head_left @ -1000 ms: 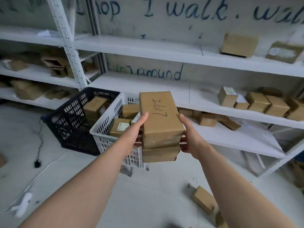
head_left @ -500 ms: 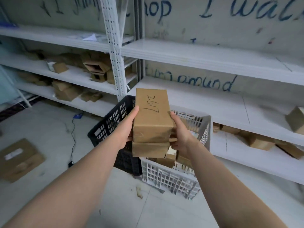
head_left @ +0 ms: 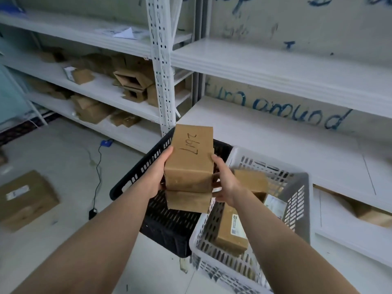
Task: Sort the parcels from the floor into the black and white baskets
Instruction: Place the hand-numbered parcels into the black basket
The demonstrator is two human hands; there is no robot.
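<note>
- Shelves (head_left: 275,66) line the wall; both baskets stand on the floor (head_left: 53,149).
- Top box (head_left: 189,158), marked 2617, sits on the lower box (head_left: 187,201), above the black basket (head_left: 135,172) and beside the white basket (head_left: 265,158).
- Left hand (head_left: 158,177) and right hand (head_left: 224,181) clamp the pair's sides.
- Stiff cardboard, probably light; squeeze the side faces and support the lower box so it doesn't slip.

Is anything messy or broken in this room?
Yes. On the left shelf, cardboard boxes lie jumbled and tipped, and one open box gapes on its side. The stacked parcels held between the left hand and right hand look neat.
</note>
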